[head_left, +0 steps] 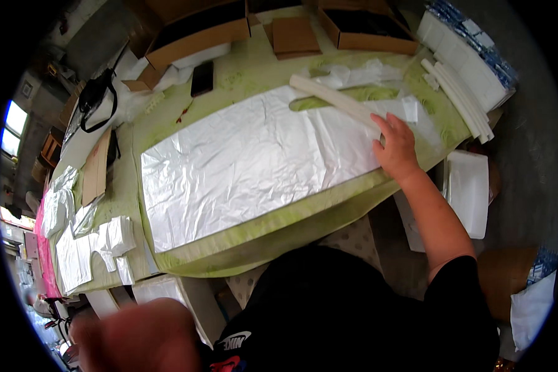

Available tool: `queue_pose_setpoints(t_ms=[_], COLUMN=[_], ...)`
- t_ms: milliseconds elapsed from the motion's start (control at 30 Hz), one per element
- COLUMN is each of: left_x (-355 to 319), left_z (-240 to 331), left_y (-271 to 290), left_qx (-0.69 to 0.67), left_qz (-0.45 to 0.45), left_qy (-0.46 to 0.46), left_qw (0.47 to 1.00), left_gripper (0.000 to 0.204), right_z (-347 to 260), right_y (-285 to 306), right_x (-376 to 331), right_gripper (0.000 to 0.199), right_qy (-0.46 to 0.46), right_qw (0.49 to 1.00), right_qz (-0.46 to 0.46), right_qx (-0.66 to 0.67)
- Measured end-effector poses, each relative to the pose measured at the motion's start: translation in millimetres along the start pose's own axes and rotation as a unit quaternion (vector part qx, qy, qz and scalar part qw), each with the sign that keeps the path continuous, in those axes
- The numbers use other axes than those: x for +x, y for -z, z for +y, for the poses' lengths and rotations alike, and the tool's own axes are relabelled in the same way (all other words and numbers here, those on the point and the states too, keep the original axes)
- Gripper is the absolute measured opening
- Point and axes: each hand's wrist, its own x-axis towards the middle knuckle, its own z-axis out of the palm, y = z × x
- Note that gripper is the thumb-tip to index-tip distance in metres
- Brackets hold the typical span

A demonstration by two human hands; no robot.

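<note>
A wide white plastic bag [248, 161] with cut-out handles lies flat across the table in front of me, its film wrinkled and shiny. My right hand [398, 147] is at the bag's handle end, closed round the near end of a pale, rod-like tube [332, 98]. The tube slants away to the far left across the handle cut-out. Low and close at the lower left, my left hand [139, 335] is away from the table things and smeared by motion; its fingers cannot be made out.
A green patterned cloth [229, 80] covers the table. On it are a dark phone [202, 79], open cardboard boxes [201, 31] at the back, folded white bags [116, 235] at left and a black strapped pouch [96, 93]. Pale tubes [459, 99] and a bag stack [459, 59] lie right.
</note>
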Motion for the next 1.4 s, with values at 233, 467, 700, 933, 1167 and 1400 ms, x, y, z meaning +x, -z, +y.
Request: queue_pose_setpoints(t_ms=[233,467,700,933,1167,1400], left_x=[-172,-203,-261,-258,-234,-254], left_z=[6,-12,-26,-21,-53,-68], left_y=[-25,-63,-108,-104,-164,-216], left_qx=[0.025,0.027,0.045,0.126,-0.010,-0.025], left_qz=[-0.298,-0.336,-0.453,-0.461,-0.448,-0.667], left_qy=[0.536,0.573,0.589,0.549,0.487,0.531], left_qw=[0.789,0.747,0.668,0.685,0.750,0.521], left_gripper=[0.050,0.051,0.058,0.044,0.037,0.037], right_z=[2,-72,-123,-108,-95,-73], right_y=[33,38,30,51,39,36], right_x=[9,-45,-55,-64,-103,-137], right_gripper=[0.064,0.066,0.059,0.061,0.028,0.025], right_qy=[-0.073,-0.012,-0.095,-0.101,-0.268,-0.334], right_qw=[0.959,0.956,0.919,0.869,0.785,0.747], right_qz=[-0.268,-0.096,-0.196,-0.246,-0.090,-0.128], right_qx=[0.064,0.277,0.330,0.416,0.551,0.560])
